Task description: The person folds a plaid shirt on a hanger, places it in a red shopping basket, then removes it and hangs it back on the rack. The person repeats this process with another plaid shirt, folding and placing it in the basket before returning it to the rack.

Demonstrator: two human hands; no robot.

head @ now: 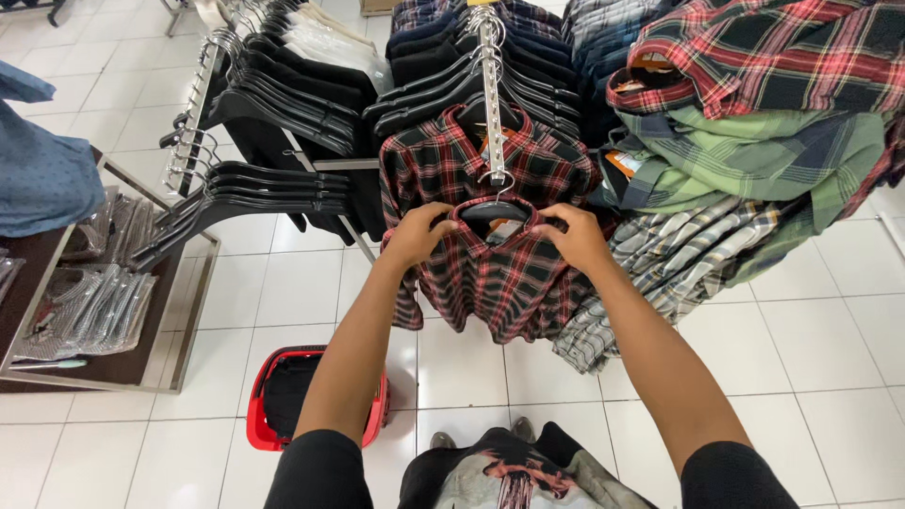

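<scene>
Head view shows our left hand (417,234) and right hand (577,236) both gripping the collar of a red-black plaid shirt (490,273) hanging on a black hanger (494,209); fingertips hidden in soft cloth, red basket (273,396) partly behind our arm

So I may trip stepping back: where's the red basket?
In the head view, the red basket sits on the white tiled floor at lower left, beside the left arm, right of the low display table.

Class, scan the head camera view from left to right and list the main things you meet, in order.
Blue garment → packaged shirts on the low shelf → red basket → left hand → black hanger → right hand → green plaid shirts.
</scene>
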